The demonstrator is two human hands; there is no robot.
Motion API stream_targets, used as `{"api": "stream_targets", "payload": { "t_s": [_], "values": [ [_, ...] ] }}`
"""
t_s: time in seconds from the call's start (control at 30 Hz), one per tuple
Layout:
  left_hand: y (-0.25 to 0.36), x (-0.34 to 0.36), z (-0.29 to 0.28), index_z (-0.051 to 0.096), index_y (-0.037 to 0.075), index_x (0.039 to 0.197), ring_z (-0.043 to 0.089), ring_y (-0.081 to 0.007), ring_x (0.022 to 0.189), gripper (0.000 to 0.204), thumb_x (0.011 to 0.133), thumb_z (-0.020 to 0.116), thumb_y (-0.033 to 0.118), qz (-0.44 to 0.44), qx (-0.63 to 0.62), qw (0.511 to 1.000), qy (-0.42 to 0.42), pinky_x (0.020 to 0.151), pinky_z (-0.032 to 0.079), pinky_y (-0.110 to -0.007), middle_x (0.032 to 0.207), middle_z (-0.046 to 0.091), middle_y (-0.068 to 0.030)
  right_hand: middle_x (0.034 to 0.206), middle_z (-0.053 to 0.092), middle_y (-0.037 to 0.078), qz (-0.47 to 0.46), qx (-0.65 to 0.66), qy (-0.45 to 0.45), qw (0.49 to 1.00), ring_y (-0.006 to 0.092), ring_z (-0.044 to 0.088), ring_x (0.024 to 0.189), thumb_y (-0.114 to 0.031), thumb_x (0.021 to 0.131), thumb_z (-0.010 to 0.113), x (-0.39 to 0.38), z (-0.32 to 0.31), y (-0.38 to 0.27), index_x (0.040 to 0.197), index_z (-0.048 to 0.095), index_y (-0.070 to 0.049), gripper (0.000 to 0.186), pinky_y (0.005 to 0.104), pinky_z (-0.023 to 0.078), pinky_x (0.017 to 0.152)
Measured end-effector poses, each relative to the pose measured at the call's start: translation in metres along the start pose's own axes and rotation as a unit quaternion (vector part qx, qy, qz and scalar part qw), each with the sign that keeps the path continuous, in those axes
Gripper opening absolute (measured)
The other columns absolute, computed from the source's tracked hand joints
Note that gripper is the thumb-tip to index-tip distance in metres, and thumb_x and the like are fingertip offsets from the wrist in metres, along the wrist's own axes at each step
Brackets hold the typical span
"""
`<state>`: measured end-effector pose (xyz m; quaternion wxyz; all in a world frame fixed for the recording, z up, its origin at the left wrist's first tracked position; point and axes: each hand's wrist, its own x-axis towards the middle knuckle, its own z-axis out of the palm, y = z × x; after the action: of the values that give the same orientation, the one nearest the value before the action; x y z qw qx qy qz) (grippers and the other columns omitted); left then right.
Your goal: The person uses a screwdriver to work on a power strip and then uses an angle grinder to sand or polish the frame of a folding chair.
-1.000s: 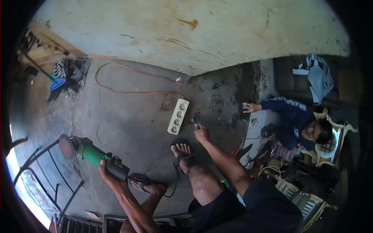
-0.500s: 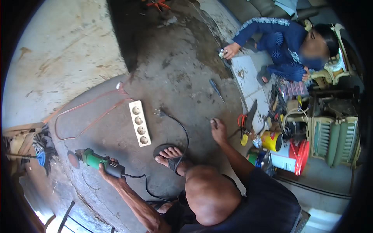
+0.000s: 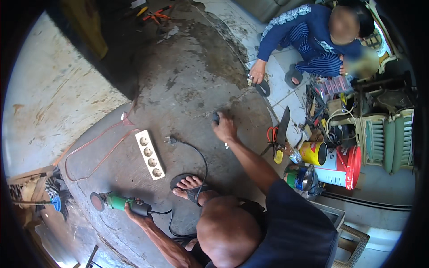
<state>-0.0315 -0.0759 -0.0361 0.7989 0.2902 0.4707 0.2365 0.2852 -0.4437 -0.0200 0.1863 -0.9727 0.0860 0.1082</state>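
1. The person's left hand (image 3: 139,213) is gripping a green and black angle grinder (image 3: 126,203) by its dark rear body; a reddish-brown round disc (image 3: 97,202) is facing outward at the tool's left end, over the grey concrete floor (image 3: 187,114).
2. The right hand (image 3: 225,128) is reaching forward over the floor, its fingers curling around a dark, rounded object (image 3: 216,118); mostly hidden, its kind is impossible to tell.
3. A cream-white oblong power strip (image 3: 150,155) with four round sockets is lying face up between the two hands, and an orange-red cable (image 3: 96,161) is looping away behind it.
4. A dark two-pin plug (image 3: 170,140) is lying just beside the strip, not touching it; its black cord (image 3: 203,156) is curving back to the sandalled foot (image 3: 190,185), crossing the space between the hands.
5. Right of the reaching arm, a long dark blade (image 3: 282,125), orange-handled scissors (image 3: 272,134), a yellow cylindrical can (image 3: 313,152) and a white bucket with a red rim (image 3: 338,167) are crowding that side.
6. Farther off, a co-worker in blue is sitting low, one hand (image 3: 257,71) reaching down toward the floor's edge.
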Motion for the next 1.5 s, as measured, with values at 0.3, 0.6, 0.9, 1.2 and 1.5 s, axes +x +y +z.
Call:
{"api": "stream_targets", "payload": {
  "t_s": [0.3,0.6,0.9,1.2,1.5],
  "values": [
    [-0.002,-0.01,0.01,0.058,0.002,0.114,0.067,-0.0225,0.076,0.044,0.093,0.065,0.04,-0.047,0.084,0.995,0.007,0.068,0.058,-0.035,0.089,0.066,-0.0105,0.1,0.071,0.017,0.049,0.217,-0.073,0.972,0.0313,0.07,0.09,-0.032,0.085,0.074,-0.1,-0.006,0.057,0.125,0.059,-0.006,0.05,0.0412,0.054,0.082],
    [0.006,-0.021,0.043,0.052,0.0,0.134,0.064,-0.0242,0.098,0.057,0.09,0.073,0.028,0.019,0.173,0.983,0.057,0.079,0.053,-0.038,0.115,0.063,-0.0127,0.072,0.053,0.001,0.114,0.565,-0.038,0.817,0.0072,0.043,0.05,-0.029,0.092,0.074,-0.076,-0.05,-0.005,0.097,0.056,-0.011,0.025,0.0241,0.033,0.045],
    [-0.006,-0.048,0.016,0.049,-0.002,0.14,0.062,-0.0246,0.11,0.054,0.097,0.066,0.024,0.123,0.439,0.871,0.183,0.091,0.051,-0.04,0.126,0.062,-0.0168,0.084,0.056,0.002,0.007,0.512,-0.457,0.727,0.0054,0.048,0.056,-0.023,0.101,0.061,-0.125,-0.024,-0.094,0.115,0.058,-0.005,0.023,0.0223,0.039,0.047],
    [-0.006,-0.114,0.093,0.057,0.002,0.124,0.065,-0.0235,0.099,0.034,0.106,0.053,0.029,0.01,-0.09,0.995,-0.031,0.088,0.051,-0.036,0.109,0.068,-0.0134,0.071,0.049,-0.002,0.052,0.358,-0.695,0.621,0.0006,0.037,0.046,-0.04,0.105,0.05,-0.198,0.01,-0.117,0.117,0.064,-0.006,0.039,0.0187,0.029,0.04],
    [0.007,-0.049,0.088,0.055,0.009,0.102,0.052,-0.0172,0.074,0.022,0.108,0.048,0.03,0.035,-0.339,0.938,0.058,0.073,0.045,-0.034,0.079,0.051,-0.0011,0.073,0.056,-0.001,-0.314,0.241,-0.451,0.8,0.008,0.047,0.058,-0.038,0.104,0.051,-0.198,0.041,-0.048,0.118,0.066,-0.009,0.036,0.0256,0.039,0.056]
  ]
}}
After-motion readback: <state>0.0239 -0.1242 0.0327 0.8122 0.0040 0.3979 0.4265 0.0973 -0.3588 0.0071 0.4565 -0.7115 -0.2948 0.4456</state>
